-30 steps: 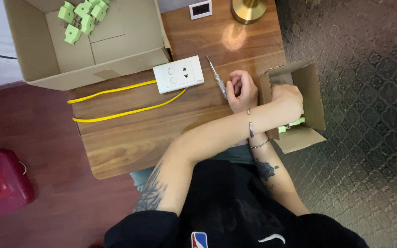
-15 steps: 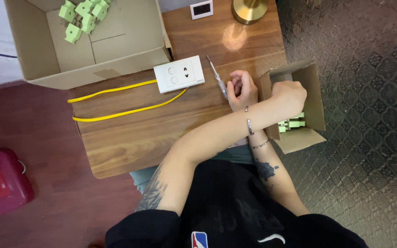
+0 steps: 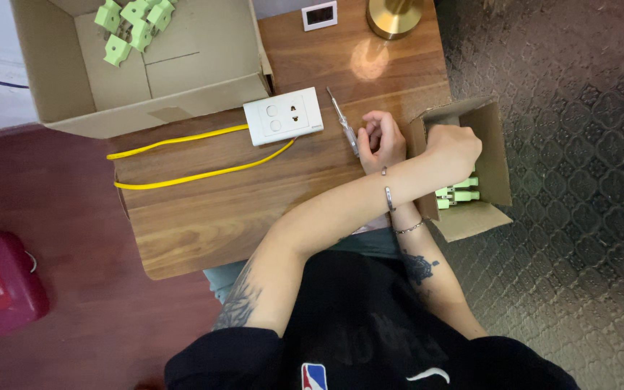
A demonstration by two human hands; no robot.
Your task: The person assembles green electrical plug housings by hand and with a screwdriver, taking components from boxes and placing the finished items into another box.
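On the wooden table [image 3: 269, 202], my left hand [image 3: 455, 148] reaches into the small cardboard box [image 3: 496, 155], finger state not visible; my right hand [image 3: 380, 141] grips the screwdriver [image 3: 342, 119].

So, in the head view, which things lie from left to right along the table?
Yellow wire → white wall socket → screwdriver → right hand → left hand reaching into the small cardboard box.

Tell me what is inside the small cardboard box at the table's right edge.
The small cardboard box holds light-green plastic parts, and the left hand reaches in over them. The hand and forearm cover the rest of the inside.
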